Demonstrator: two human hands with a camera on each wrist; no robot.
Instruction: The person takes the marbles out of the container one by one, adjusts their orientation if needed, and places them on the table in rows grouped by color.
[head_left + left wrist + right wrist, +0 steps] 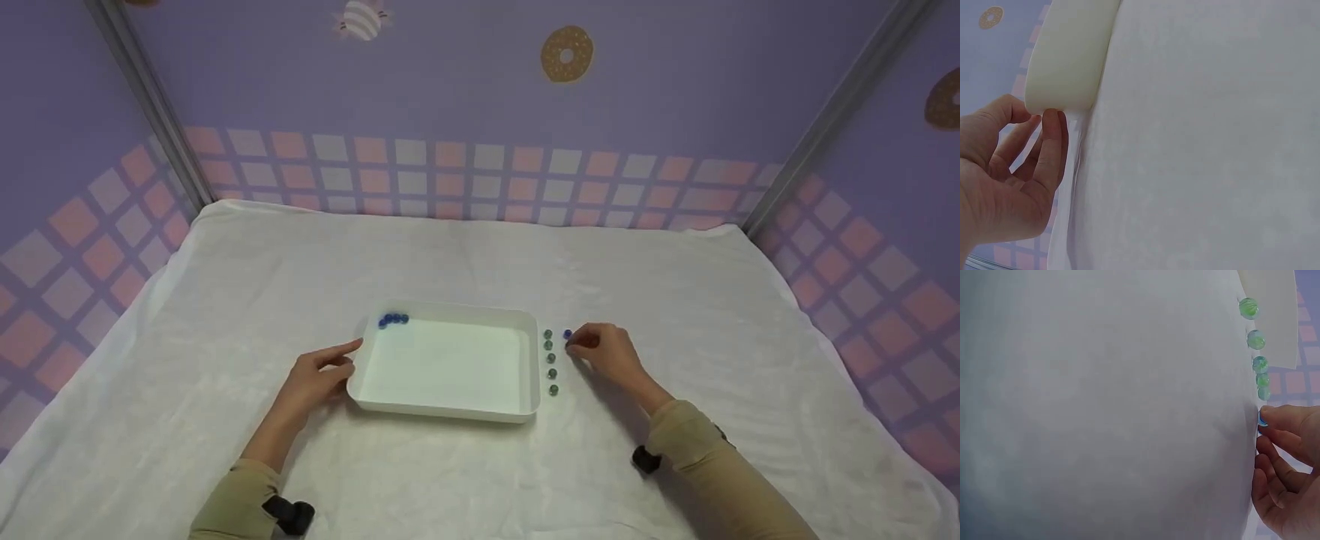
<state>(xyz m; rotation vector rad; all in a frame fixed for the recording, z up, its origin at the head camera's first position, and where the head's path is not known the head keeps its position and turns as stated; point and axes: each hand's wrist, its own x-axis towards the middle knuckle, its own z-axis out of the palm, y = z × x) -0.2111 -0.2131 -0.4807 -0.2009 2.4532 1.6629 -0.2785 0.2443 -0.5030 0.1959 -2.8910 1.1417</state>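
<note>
A white rectangular tray [442, 412] lies on the cloth, with several blue marbles [396, 319] gathered in its far left corner. My left hand [319, 379] touches the outside of its left wall with the fingertips; no finger shows inside the tray. To the right of the tray, my right hand [611, 356] pinches a blue marble [1263, 418] between thumb and forefinger, low over the cloth. Just beyond those fingertips another blue marble [568, 334] sits on the cloth. Between tray and right hand stand several green marbles [551, 358] in a row.
A white cloth [675, 277] covers the table. Purple walls [465, 90] with pink and white squares rise behind it and at both sides. Grey posts [150, 97] stand at the far corners.
</note>
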